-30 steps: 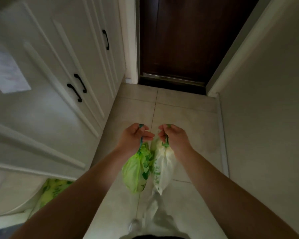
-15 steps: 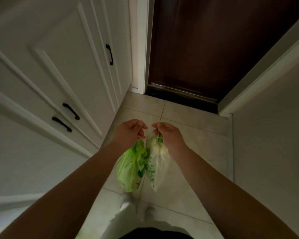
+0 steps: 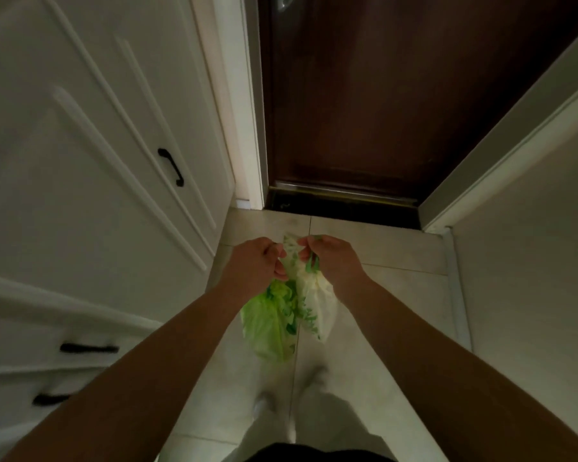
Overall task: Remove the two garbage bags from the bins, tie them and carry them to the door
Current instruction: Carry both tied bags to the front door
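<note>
Gripped at frame centre before the door [image 3: 381, 95]: green bag [image 3: 269, 323] in left hand [image 3: 257, 265], white bag [image 3: 317, 305] in right hand [image 3: 331, 258].

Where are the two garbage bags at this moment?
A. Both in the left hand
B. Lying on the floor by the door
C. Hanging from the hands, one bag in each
C: the left hand holds the green bag and the right hand holds the white bag, both hanging above the floor.
</note>
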